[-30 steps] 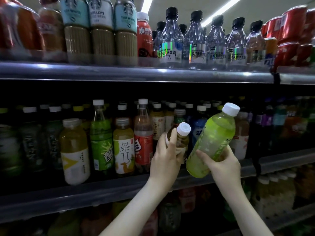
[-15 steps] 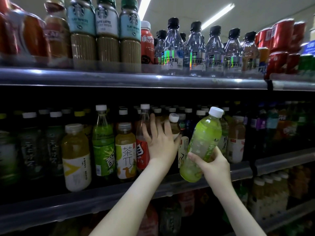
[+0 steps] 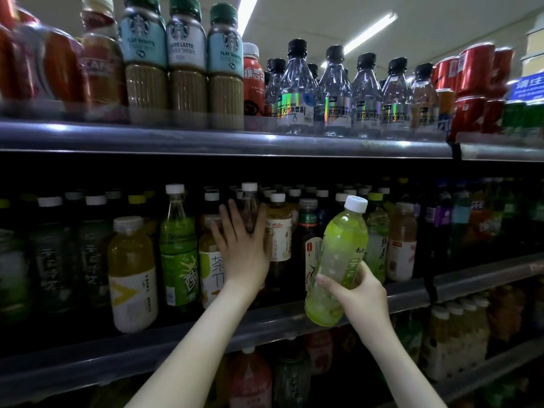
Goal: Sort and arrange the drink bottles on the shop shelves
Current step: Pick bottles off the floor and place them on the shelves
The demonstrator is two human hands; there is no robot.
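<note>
Middle shelf (image 3: 294, 316): runs across behind both hands. Its front rail passes just under the right hand's grip, and upright bottles are packed along it.
Upper shelf (image 3: 206, 142): well above the grip, also full.
Red cans (image 3: 474, 83): above and to the right of the grip, stacked on the upper shelf.
Coffee bottles (image 3: 185, 63): three side by side, high up to the left of the grip.
Water bottles (image 3: 297, 86): clear with black caps, in a row almost straight above the grip.
Left hand (image 3: 244, 245): left of the grip, flat with fingers spread. The palm lies against the fronts of bottles on the middle shelf and holds nothing.
Right hand (image 3: 357, 293): fingers and thumb are wrapped round the lower half of the green tea bottle.
Green tea bottle (image 3: 343, 254): in that grip, off the shelf and in front of the middle row. It tilts with its top leaning right and its base in front of the rail.
Yellow bottle (image 3: 131, 272): far left of the grip, upright, with a white label.
Green soda bottle (image 3: 178, 254): just right of the yellow one.
White-labelled tea bottle (image 3: 213, 269): half covered by the left hand.
Tall clear bottle (image 3: 249, 201): behind the left fingers, with its cap showing above them.
Brown tea bottle (image 3: 278, 231): upright between the two hands.
White cap (image 3: 355, 204): on top of the held bottle, above the grip.
</note>
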